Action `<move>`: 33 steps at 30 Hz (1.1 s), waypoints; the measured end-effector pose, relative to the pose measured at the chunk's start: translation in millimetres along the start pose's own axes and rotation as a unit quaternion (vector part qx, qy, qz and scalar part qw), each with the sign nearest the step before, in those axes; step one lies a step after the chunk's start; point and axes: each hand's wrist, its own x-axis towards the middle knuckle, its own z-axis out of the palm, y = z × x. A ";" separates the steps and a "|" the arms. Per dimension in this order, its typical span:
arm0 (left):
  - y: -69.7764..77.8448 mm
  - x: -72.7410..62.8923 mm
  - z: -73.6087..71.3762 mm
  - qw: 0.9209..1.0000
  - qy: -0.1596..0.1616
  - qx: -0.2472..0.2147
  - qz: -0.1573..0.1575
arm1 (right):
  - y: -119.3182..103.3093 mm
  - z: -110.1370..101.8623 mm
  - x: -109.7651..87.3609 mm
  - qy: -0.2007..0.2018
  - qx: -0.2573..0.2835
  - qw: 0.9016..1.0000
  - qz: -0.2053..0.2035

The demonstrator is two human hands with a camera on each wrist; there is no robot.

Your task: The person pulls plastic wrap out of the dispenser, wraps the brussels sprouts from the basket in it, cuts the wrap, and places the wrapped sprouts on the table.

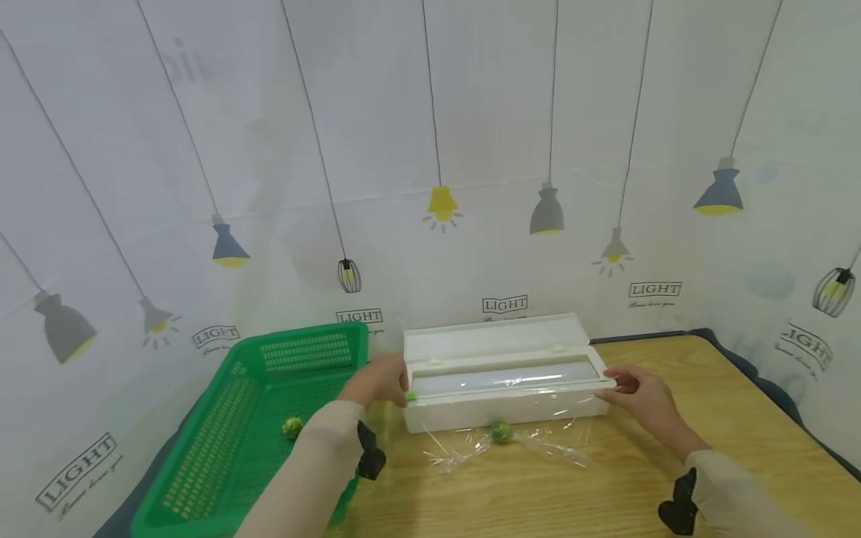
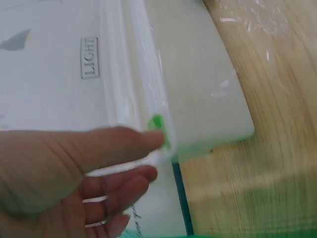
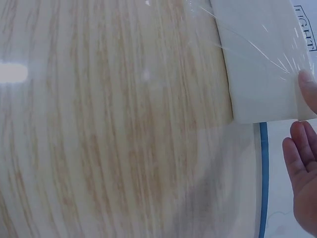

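A long white box (image 1: 457, 415) sits on the wooden counter (image 1: 713, 396), right between the two hands. Its lid (image 1: 498, 338) is up at the back, and a roll (image 1: 504, 377) lies inside. The person's hands are wide apart, one at each end. The left hand (image 1: 382, 377) pinches a small green slider (image 1: 410, 397) at the left end of the front edge. The right hand (image 1: 642, 400) grips the right front corner, with its thumb on the shiny clear film (image 1: 565, 401) stretched over the box.

In front of the box, about midway between the hands, is a little green ball (image 1: 501, 431) with crinkly clear wrap on both sides. By the left arm is a big green basket (image 1: 229, 411). Another green ball (image 1: 292, 427) is in it.
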 end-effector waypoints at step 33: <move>36.5 -5.6 80.7 0.943 0.330 -0.040 0.011 | 0.0 12.3 -3.5 0.099 -0.027 0.989 -0.103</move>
